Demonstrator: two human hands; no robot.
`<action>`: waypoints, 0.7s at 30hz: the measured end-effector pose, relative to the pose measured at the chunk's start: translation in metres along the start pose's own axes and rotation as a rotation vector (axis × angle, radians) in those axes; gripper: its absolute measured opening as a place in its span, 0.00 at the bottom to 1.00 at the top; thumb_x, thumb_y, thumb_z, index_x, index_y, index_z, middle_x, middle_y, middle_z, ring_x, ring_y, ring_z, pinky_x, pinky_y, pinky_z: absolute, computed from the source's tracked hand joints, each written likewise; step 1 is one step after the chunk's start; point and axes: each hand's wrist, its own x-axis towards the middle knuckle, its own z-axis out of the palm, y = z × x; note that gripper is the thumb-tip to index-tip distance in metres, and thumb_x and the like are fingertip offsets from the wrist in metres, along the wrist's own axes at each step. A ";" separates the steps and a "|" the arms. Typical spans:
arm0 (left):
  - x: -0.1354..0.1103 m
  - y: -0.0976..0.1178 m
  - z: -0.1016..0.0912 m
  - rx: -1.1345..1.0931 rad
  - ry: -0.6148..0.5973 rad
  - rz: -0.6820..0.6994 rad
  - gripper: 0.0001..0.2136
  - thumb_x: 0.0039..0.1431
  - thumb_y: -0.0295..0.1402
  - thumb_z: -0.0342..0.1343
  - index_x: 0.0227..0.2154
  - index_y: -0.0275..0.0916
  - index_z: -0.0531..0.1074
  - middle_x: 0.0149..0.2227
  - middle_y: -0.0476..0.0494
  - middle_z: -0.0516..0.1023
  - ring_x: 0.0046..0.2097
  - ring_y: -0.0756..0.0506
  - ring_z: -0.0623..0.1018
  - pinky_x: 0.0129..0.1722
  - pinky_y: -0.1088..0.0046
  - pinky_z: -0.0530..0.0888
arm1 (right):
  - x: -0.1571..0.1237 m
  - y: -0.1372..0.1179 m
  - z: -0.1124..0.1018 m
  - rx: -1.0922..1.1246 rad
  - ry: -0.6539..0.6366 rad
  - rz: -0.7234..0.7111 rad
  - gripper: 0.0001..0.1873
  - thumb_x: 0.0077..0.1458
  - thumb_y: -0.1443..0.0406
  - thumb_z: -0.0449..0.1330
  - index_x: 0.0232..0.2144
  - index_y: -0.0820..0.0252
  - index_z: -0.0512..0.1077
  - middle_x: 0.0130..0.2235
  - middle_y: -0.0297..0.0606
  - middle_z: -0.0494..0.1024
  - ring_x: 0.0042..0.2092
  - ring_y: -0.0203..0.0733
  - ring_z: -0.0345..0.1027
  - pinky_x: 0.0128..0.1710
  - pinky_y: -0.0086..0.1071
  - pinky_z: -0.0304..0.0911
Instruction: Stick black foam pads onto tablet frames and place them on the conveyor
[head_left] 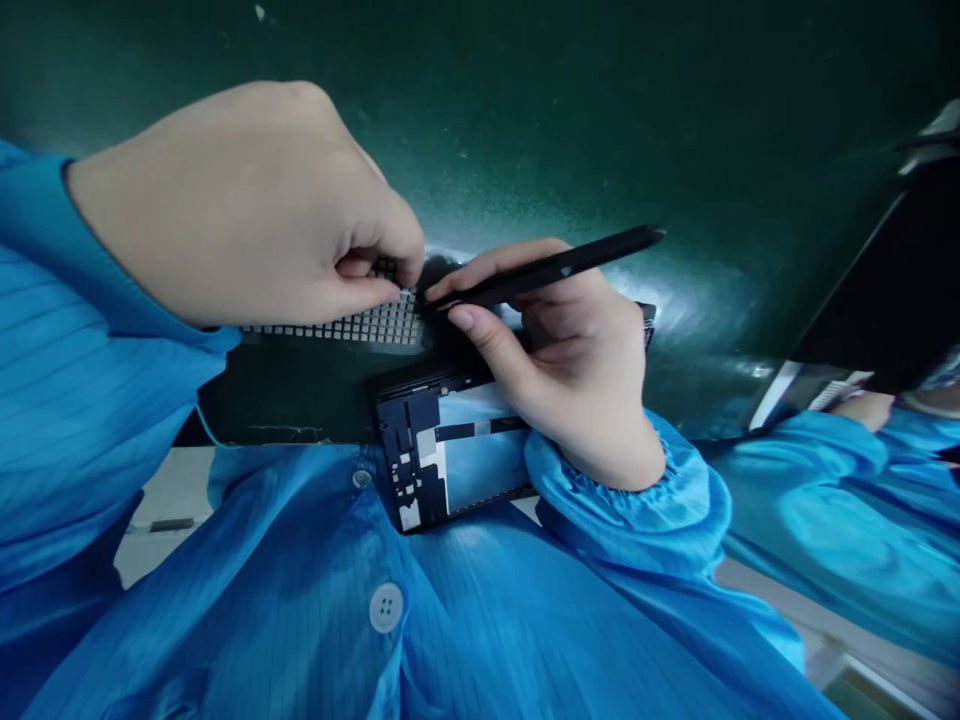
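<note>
My left hand is closed, thumb and forefinger pinched at the right end of a sheet of small grey square pads. A slim pair of black tweezers lies between the fingers of my right hand. The tweezers' tips point left, close to my left fingertips and the sheet's edge. Below my right hand, an opened phone shows its dark inner parts and a blue-white surface. My right hand and sleeve hide part of it. It sits tilted at the table's near edge, against my blue smock.
The green tabletop has a few light specks. At the right is a large dark panel-like object with a pale edge. Another person's blue sleeve and hand are beside it.
</note>
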 end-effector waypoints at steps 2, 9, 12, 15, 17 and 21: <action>0.000 -0.001 0.000 -0.014 -0.002 0.002 0.39 0.68 0.61 0.31 0.42 0.44 0.87 0.36 0.40 0.84 0.53 0.31 0.83 0.66 0.43 0.72 | 0.002 0.001 -0.001 -0.007 -0.009 -0.025 0.04 0.72 0.62 0.68 0.48 0.50 0.80 0.50 0.38 0.89 0.52 0.46 0.86 0.58 0.46 0.84; -0.004 -0.004 0.000 0.084 0.082 0.074 0.36 0.72 0.55 0.32 0.43 0.45 0.88 0.37 0.44 0.87 0.38 0.40 0.81 0.47 0.53 0.79 | -0.030 -0.014 0.001 0.177 0.293 0.098 0.04 0.73 0.59 0.67 0.48 0.50 0.78 0.42 0.34 0.86 0.43 0.42 0.85 0.45 0.40 0.85; -0.006 -0.005 0.003 0.084 0.121 0.115 0.33 0.75 0.53 0.35 0.43 0.46 0.88 0.39 0.46 0.88 0.39 0.40 0.82 0.45 0.55 0.78 | -0.062 -0.015 0.018 0.209 0.580 0.063 0.04 0.72 0.64 0.66 0.47 0.50 0.78 0.40 0.34 0.82 0.41 0.40 0.83 0.38 0.35 0.82; -0.007 -0.008 0.006 0.066 0.148 0.086 0.31 0.74 0.54 0.39 0.44 0.47 0.88 0.39 0.47 0.88 0.40 0.41 0.82 0.50 0.55 0.79 | -0.082 -0.005 0.038 0.154 0.643 -0.011 0.08 0.71 0.66 0.64 0.50 0.50 0.76 0.41 0.35 0.83 0.43 0.42 0.83 0.40 0.37 0.83; -0.007 -0.009 0.006 0.052 0.156 0.064 0.31 0.72 0.56 0.40 0.44 0.47 0.88 0.36 0.48 0.85 0.39 0.42 0.81 0.54 0.54 0.79 | -0.086 0.002 0.045 0.103 0.626 -0.033 0.09 0.72 0.66 0.64 0.52 0.49 0.75 0.42 0.36 0.84 0.44 0.43 0.84 0.44 0.41 0.85; -0.008 -0.012 0.007 0.039 0.132 0.040 0.31 0.72 0.56 0.41 0.46 0.46 0.88 0.35 0.48 0.84 0.38 0.43 0.80 0.55 0.54 0.79 | -0.081 0.005 0.047 0.055 0.609 -0.043 0.09 0.72 0.67 0.63 0.52 0.49 0.74 0.43 0.36 0.84 0.45 0.43 0.84 0.45 0.42 0.86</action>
